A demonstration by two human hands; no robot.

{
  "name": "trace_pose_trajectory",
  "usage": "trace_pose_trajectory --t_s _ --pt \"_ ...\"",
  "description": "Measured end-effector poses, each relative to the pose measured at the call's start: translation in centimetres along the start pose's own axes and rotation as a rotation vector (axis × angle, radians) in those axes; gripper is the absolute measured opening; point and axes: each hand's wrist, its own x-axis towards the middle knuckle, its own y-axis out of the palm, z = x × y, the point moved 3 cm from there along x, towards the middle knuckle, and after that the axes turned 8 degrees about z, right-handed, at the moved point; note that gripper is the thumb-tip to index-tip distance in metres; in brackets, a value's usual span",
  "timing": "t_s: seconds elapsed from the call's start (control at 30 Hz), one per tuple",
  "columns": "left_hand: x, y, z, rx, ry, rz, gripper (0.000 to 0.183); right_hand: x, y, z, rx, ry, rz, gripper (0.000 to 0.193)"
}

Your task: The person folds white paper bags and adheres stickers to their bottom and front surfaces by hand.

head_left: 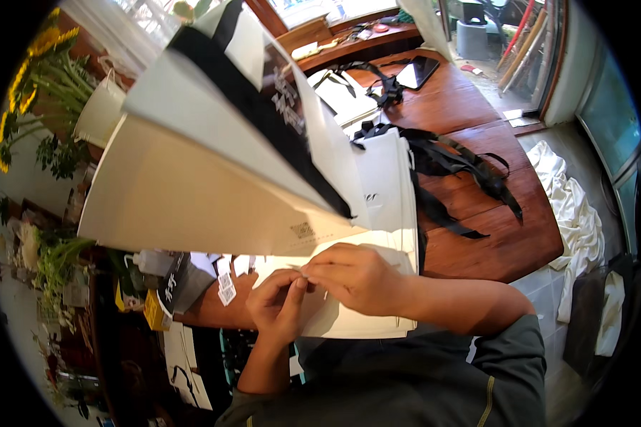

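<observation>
My left hand (pixel 280 295) and my right hand (pixel 355 276) meet close in front of me, fingers pinched together. Whatever small thing is between the fingertips is too hidden to name. Just beyond them a large cream and white paper bag (pixel 214 185) leans open to the left, with a wide black band (pixel 242 107) along its side and a small square printed code near its lower edge. Under my right hand lies a stack of flat white paper bags (pixel 388 181) with black ribbon handles (pixel 452 160) trailing to the right.
On the brown wooden table (pixel 506 235) are a dark phone (pixel 417 72), loose black ribbon (pixel 386 89) and small white printed labels (pixel 226 288). Sunflowers (pixel 46 43) in a white bucket (pixel 101 110) stand at the left. White cloth (pixel 563 199) lies on the floor at right.
</observation>
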Motion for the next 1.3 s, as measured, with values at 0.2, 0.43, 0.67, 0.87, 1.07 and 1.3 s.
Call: trace_pose_trajectory --t_s 0.2,0.43,0.67,0.87,1.07,1.3 --pt "0.2 0.7 -0.2 0.019 0.001 0.003 0.009 0.3 -0.3 0.1 0.079 0.055 -0.057 0.018" --pt "-0.2 0.6 -0.6 0.086 0.003 -0.031 0.008 0.7 -0.3 0.3 0.059 0.043 -0.031 0.017" --pt "0.2 0.7 -1.6 0.428 0.097 -0.072 0.009 0.9 -0.5 0.3 -0.024 -0.012 0.010 0.017" --pt "0.2 0.8 -2.3 0.580 0.205 -0.058 0.016 0.9 -0.5 0.5 0.012 0.023 0.024 0.017" --pt "0.4 1.0 -2.4 0.635 0.269 -0.034 0.017 0.8 -0.5 0.4 0.164 0.183 0.045 0.013" --pt "-0.3 0.4 -2.4 0.561 0.206 0.009 0.011 0.9 -0.3 0.6 0.176 0.225 0.074 0.008"
